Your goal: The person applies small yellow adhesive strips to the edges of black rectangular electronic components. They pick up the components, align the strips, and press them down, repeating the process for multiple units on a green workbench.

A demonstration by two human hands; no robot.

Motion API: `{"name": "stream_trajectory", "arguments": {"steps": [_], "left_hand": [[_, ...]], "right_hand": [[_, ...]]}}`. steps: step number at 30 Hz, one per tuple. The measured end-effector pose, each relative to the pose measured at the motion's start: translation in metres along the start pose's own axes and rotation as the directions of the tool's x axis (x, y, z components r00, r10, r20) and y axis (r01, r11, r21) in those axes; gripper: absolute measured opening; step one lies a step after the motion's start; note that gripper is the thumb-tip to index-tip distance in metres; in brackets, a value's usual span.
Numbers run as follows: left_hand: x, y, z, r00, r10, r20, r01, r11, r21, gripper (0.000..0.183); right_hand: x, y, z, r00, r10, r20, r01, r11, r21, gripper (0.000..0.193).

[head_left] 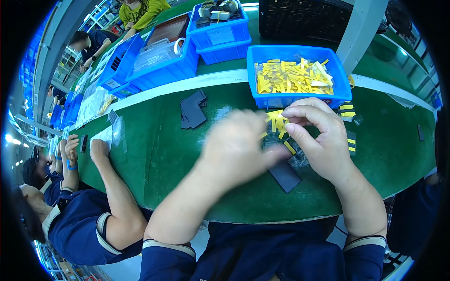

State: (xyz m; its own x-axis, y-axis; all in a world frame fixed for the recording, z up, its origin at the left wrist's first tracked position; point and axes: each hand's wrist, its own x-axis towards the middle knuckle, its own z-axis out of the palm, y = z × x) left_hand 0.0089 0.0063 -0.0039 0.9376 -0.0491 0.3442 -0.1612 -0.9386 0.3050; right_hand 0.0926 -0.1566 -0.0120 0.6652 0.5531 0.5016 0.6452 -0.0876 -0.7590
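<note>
View from my head, looking down at the green work surface (pixel 187 140), with the blue bin of yellow strips (pixel 296 75) taken as the landmark

My right hand (pixel 323 140) is hovering just in front of the bin's near wall; its thumb and forefinger are pressing together on a small bunch of yellow strips (pixel 277 122), while the other fingers are curling loosely around the bunch. My left hand (pixel 236 147) is lying further in front of the bin and to its left; it is blurring in the picture, so I cannot tell how its fingers are set, only that its fingertips are reaching toward the bunch and the flat dark plate (pixel 284 176). That plate is lying on the green surface in front of the bin, below both my hands and partly hiding under them. A single yellow strip (pixel 290 148) is showing between my hands, just above the plate.

To the left of the bin, a loose pile of dark flat pieces (pixel 193 111) is resting on the green surface. To the right of the bin's near corner, a few dark tabs with yellow bands (pixel 350 140) are lying on the surface. Behind and left of the bin, more blue bins (pixel 220 35) are standing in a row. Far to the left of the bin, a co-worker's hand (pixel 99 151) is resting on the same green surface
</note>
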Motion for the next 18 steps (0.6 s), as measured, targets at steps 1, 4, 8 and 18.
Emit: {"name": "stream_trajectory", "arguments": {"steps": [1, 4, 8, 18], "left_hand": [[-0.005, 0.018, 0.002, 0.987, 0.011, 0.159, -0.008, 1.0, -0.021, 0.061], [-0.014, 0.043, 0.011, 0.939, 0.005, 0.345, -0.024, 0.998, 0.052, 0.081], [-0.021, 0.047, 0.017, 0.951, 0.025, 0.307, -0.036, 0.999, 0.031, 0.078], [-0.017, 0.029, 0.007, 0.959, 0.006, 0.282, 0.039, 0.987, -0.154, 0.069]], "right_hand": [[0.001, -0.001, -0.001, 1.0, -0.003, -0.001, 0.003, 1.0, -0.012, 0.014], [0.002, -0.005, -0.002, 1.0, -0.015, -0.003, 0.015, 0.999, -0.036, 0.014], [0.001, -0.006, -0.001, 0.998, -0.057, -0.032, 0.055, 0.996, -0.068, 0.013], [0.004, -0.007, -0.007, 0.984, -0.128, -0.122, 0.113, 0.986, -0.12, 0.012]]}}
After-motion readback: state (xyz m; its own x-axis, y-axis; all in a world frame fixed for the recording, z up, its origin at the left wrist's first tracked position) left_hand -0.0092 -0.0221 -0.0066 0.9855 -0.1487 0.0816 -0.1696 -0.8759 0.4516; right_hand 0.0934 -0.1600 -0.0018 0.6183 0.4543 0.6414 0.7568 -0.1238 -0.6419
